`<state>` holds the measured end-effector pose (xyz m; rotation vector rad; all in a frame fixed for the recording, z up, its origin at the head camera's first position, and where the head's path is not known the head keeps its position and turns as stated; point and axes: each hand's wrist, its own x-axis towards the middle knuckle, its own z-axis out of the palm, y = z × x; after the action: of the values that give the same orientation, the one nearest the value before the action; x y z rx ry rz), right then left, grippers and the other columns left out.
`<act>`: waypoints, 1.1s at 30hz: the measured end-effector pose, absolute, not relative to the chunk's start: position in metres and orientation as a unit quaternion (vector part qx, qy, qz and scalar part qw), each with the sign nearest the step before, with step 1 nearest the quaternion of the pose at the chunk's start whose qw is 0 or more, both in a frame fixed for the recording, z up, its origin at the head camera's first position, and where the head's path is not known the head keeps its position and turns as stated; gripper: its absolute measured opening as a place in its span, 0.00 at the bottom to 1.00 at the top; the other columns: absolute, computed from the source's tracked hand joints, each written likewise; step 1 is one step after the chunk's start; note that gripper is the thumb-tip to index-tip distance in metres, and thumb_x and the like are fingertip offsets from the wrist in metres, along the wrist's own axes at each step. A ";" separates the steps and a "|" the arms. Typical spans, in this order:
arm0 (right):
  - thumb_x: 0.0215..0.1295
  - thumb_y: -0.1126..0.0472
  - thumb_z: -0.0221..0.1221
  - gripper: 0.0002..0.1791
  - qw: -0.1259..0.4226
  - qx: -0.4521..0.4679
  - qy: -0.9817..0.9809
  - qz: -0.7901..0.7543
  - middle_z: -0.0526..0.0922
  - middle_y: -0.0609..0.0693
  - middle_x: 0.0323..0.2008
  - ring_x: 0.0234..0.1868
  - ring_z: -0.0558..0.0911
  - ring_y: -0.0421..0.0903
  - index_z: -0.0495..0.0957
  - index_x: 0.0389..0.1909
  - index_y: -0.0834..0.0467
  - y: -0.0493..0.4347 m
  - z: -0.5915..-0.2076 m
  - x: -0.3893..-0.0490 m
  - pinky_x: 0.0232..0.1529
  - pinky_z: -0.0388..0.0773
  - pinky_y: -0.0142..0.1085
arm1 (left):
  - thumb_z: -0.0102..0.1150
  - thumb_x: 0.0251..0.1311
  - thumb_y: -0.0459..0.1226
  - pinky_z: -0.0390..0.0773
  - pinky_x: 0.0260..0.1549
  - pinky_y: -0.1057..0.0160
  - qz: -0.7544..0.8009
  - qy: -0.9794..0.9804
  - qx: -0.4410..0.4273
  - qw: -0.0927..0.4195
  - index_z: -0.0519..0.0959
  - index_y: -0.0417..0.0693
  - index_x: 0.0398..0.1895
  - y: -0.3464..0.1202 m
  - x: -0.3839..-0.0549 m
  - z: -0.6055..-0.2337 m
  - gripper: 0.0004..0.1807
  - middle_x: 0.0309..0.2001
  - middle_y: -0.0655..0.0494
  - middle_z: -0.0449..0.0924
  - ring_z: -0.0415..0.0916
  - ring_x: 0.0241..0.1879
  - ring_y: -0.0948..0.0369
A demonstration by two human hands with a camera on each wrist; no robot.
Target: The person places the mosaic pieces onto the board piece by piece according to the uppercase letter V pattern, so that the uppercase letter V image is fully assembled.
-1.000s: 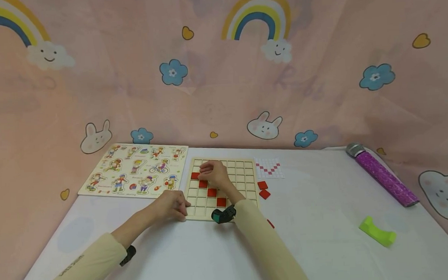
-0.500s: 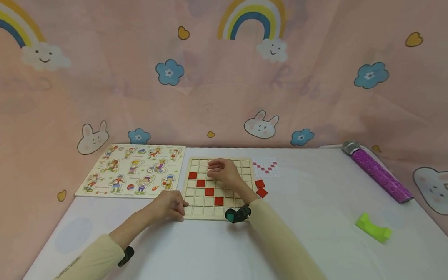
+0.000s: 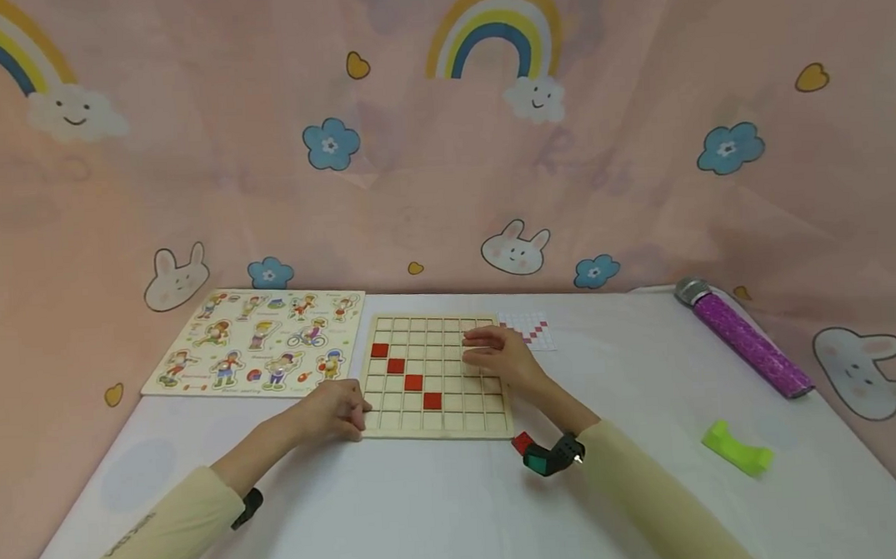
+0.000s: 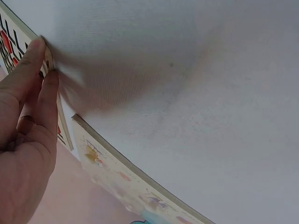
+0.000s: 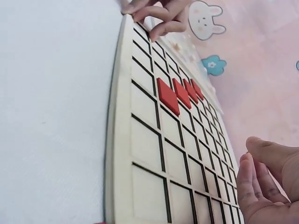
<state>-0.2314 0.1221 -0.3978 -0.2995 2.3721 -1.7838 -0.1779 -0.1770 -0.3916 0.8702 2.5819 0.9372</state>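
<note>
A wooden grid board (image 3: 440,436) lies flat, with several red square tiles (image 3: 413,383) set in its cells in a diagonal line. At the board's near left corner, my left hand (image 3: 332,410) pinches the edge; the left wrist view shows thumb and finger at the board's edge (image 4: 50,58). My right hand (image 3: 506,359) hovers over the board's right side, fingers loosely bent, nothing visible between them. In the right wrist view, thumb and fingers of the right hand (image 5: 268,182) come near each other beside the grid. The hand partly covers a pattern card (image 3: 538,330) with red squares.
A picture puzzle board (image 3: 263,338) with sports figures lies left of the grid. One loose red tile (image 3: 522,441) shows by the right wrist strap (image 3: 552,456). A purple glittery microphone (image 3: 751,341) and a green curved stand (image 3: 737,450) lie on the right.
My right hand has moved from over the red tiles to the board's right side, now covering the spot of the two loose tiles there. The left hand stays at the corner.
</note>
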 end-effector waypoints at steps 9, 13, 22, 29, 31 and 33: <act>0.61 0.69 0.63 0.22 0.086 -0.075 0.799 -0.590 0.78 0.65 0.52 0.46 0.82 0.48 0.73 0.55 0.69 0.156 -0.399 -0.197 0.47 0.77 0.26 | 0.71 0.46 0.27 0.76 0.49 0.60 0.304 0.891 0.313 0.127 0.81 0.45 0.19 -0.178 -0.180 -0.393 0.08 0.32 0.60 0.73 0.78 0.48 0.53; 0.60 0.69 0.62 0.21 0.087 -0.079 0.803 -0.584 0.78 0.64 0.51 0.46 0.82 0.49 0.73 0.55 0.68 0.172 -0.401 -0.179 0.47 0.77 0.26 | 0.71 0.45 0.27 0.77 0.48 0.62 0.296 0.891 0.321 0.126 0.81 0.45 0.20 -0.178 -0.181 -0.391 0.08 0.31 0.61 0.72 0.78 0.47 0.54; 0.59 0.64 0.65 0.20 0.133 -0.131 0.828 -0.529 0.80 0.59 0.49 0.48 0.80 0.53 0.76 0.53 0.65 0.202 -0.406 -0.153 0.45 0.79 0.29 | 0.71 0.45 0.27 0.76 0.46 0.64 0.292 0.891 0.323 0.129 0.81 0.44 0.19 -0.177 -0.182 -0.392 0.08 0.31 0.61 0.72 0.77 0.45 0.55; 0.54 0.64 0.69 0.24 0.205 -0.173 0.830 -0.489 0.81 0.56 0.47 0.43 0.78 0.51 0.77 0.52 0.65 0.216 -0.414 -0.150 0.41 0.80 0.29 | 0.71 0.44 0.26 0.76 0.45 0.65 0.293 0.891 0.322 0.126 0.81 0.44 0.19 -0.177 -0.181 -0.392 0.08 0.31 0.60 0.73 0.77 0.45 0.55; 0.54 0.63 0.69 0.23 0.201 -0.179 0.832 -0.485 0.81 0.55 0.46 0.41 0.78 0.49 0.78 0.51 0.64 0.217 -0.416 -0.149 0.40 0.79 0.28 | 0.71 0.45 0.26 0.76 0.45 0.65 0.291 0.892 0.321 0.124 0.81 0.45 0.19 -0.177 -0.181 -0.392 0.08 0.32 0.60 0.73 0.77 0.45 0.55; 0.54 0.63 0.69 0.21 0.188 -0.187 0.834 -0.483 0.82 0.55 0.44 0.38 0.78 0.48 0.78 0.49 0.64 0.217 -0.419 -0.149 0.39 0.79 0.28 | 0.71 0.45 0.27 0.75 0.45 0.65 0.289 0.894 0.320 0.123 0.81 0.45 0.19 -0.176 -0.180 -0.391 0.08 0.32 0.60 0.73 0.76 0.45 0.55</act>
<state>-0.1488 0.2173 -0.4187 -0.5265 2.3480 -1.3594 -0.1805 -0.1761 -0.3913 0.9343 2.6072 0.8424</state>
